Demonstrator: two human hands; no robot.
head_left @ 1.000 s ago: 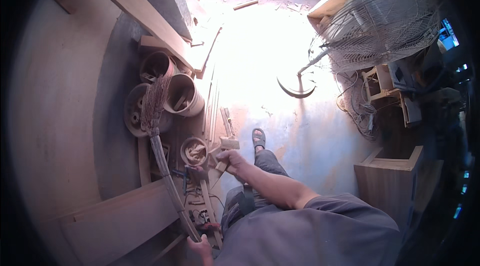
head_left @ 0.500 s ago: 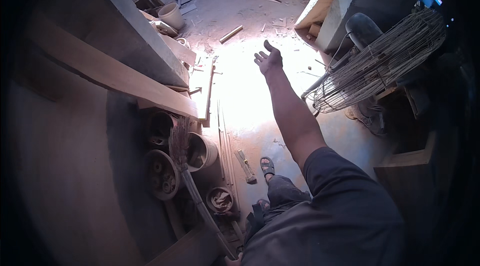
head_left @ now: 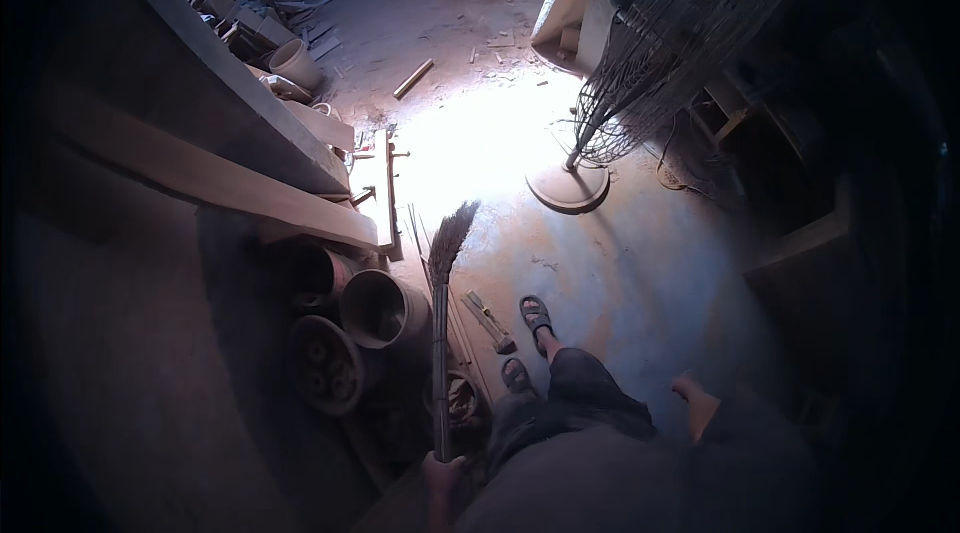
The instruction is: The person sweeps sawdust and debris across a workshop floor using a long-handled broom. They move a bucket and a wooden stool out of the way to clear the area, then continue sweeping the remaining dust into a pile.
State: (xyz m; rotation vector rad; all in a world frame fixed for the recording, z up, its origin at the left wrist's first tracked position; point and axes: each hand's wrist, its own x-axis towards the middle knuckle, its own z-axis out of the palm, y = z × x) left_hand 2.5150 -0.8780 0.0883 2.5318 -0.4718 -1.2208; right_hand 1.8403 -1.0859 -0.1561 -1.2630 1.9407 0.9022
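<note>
My left hand [head_left: 443, 470], low in the view, is closed round the handle end of a stick broom [head_left: 440, 363]. The broom stands nearly upright in the picture, its bristles pointing away from me over the bright floor. My right hand [head_left: 686, 388] hangs low beside my body at the right, partly in shadow. Its fingers are too dark and small to read, and I make out nothing in it. A wide brush [head_left: 490, 323] with a pale handle lies on the floor between the broom and my sandalled feet.
On the left stand an open bucket [head_left: 383, 309], a round tub [head_left: 326, 365] and a small pail of scraps [head_left: 462, 399] behind the broom. A pedestal fan [head_left: 570, 183] stands at the right. Planks [head_left: 384, 188] lean ahead left; a wood piece [head_left: 413, 79] lies farther off.
My right arm, stretched out ahead before, has dropped back to my side. The broom has swung right, its bristles now over the floor. The view has shifted, bringing the fan's base into sight.
</note>
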